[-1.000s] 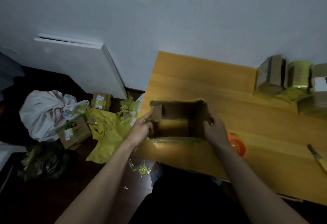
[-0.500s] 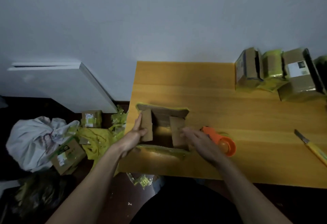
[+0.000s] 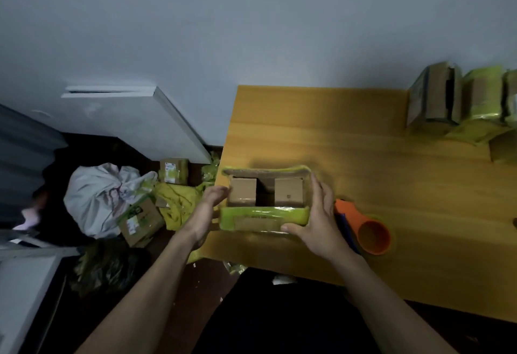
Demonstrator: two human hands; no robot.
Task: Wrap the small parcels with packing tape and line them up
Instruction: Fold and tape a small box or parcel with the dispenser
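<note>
Hands frame the parcel: the left hand point(image 3: 208, 209) lies flat-fingered against the box point(image 3: 265, 199) at its left end, and the right hand point(image 3: 317, 219) spans the right end, fingers up the side wall and thumb hooked under the near edge. Largest in view, the surface point(image 3: 363, 143) carries the box near its front left corner. Along the far right edge stands a row of parcels point(image 3: 458, 99), already bound in yellow-green tape and touching one another. The box is open at the top; its two short flaps are folded inward with a gap between them, while the two long flaps, edged in tape, stand out. An orange tape dispenser point(image 3: 366, 227) lies just beside the right hand. Step in hand, as judged: closing the box before taping. The next move would call for folding the long flaps over the short ones, holding them shut with one hand, and reaching for the dispenser with the other.
</note>
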